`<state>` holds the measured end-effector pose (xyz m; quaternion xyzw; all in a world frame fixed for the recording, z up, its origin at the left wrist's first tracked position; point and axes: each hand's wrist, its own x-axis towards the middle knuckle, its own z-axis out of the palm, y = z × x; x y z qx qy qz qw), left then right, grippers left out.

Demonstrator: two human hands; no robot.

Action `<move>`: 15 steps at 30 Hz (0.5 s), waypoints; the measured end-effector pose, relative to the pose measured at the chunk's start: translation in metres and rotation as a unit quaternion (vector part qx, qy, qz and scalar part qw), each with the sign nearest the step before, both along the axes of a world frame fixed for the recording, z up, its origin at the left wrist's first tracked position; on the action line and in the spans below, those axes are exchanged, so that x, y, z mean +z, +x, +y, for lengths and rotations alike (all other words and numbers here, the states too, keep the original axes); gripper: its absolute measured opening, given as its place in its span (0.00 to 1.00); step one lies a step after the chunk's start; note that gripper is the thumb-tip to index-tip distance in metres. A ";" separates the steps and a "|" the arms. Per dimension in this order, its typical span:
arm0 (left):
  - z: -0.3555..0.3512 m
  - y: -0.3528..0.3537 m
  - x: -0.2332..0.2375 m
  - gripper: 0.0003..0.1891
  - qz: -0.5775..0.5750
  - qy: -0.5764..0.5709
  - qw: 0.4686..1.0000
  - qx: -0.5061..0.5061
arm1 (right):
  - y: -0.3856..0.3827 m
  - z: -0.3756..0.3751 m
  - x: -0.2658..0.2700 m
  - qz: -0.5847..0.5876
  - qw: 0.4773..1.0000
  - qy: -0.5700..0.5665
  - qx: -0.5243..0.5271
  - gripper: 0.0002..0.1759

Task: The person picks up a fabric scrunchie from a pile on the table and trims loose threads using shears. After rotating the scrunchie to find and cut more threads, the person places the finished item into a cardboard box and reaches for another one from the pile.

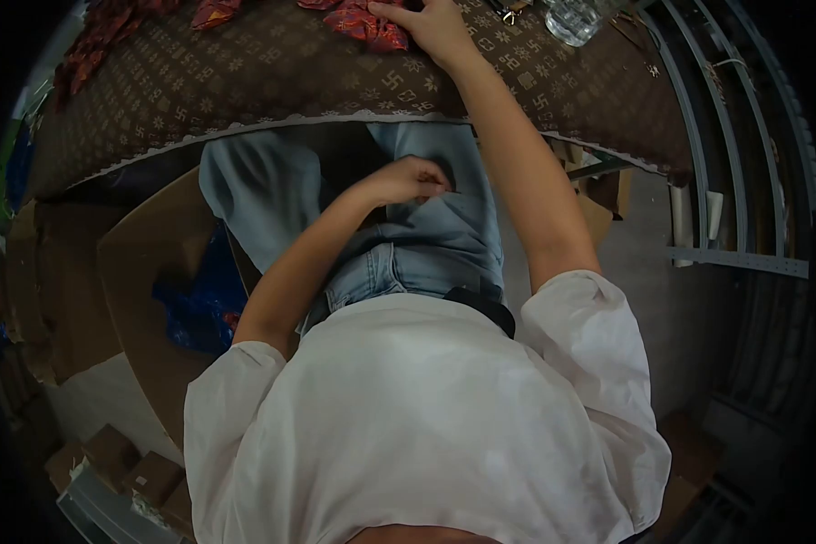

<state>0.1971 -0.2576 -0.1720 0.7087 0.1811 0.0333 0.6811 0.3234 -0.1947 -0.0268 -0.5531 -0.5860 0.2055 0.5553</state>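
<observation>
At the top edge, my right hand (437, 34) reaches over the table. Its thumb lies across a crumpled red patterned cloth piece (370, 27); the other fingers run out of the frame, but it appears to grip the cloth. My left hand (412, 179) is above my lap, over the light blue jeans. Its fingers are curled together, slightly blurred, with a small dark thing at the fingertips that I cannot make out. Another red cloth piece (214, 13) lies left of the right hand, and a heap of similar red cloth (95, 50) is at the far left.
A brown patterned tablecloth (245, 77) covers the table. At its right stands a clear glass (571, 23) with small metal items nearby. An open cardboard box (150, 240) with blue plastic (204, 304) is beside my left leg. A metal rack (739, 258) stands at right.
</observation>
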 end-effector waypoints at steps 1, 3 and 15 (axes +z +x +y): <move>0.000 -0.003 -0.003 0.11 -0.008 -0.121 0.993 0.011 | 0.000 -0.001 0.000 0.002 1.000 -0.007 -0.004 0.25; -0.004 -0.006 0.003 0.12 -0.014 -0.132 0.991 0.025 | -0.001 -0.001 -0.001 0.004 1.000 -0.016 -0.012 0.25; -0.065 -0.003 0.034 0.07 -0.033 0.572 0.811 0.121 | 0.000 0.004 -0.004 0.017 0.999 -0.050 0.005 0.25</move>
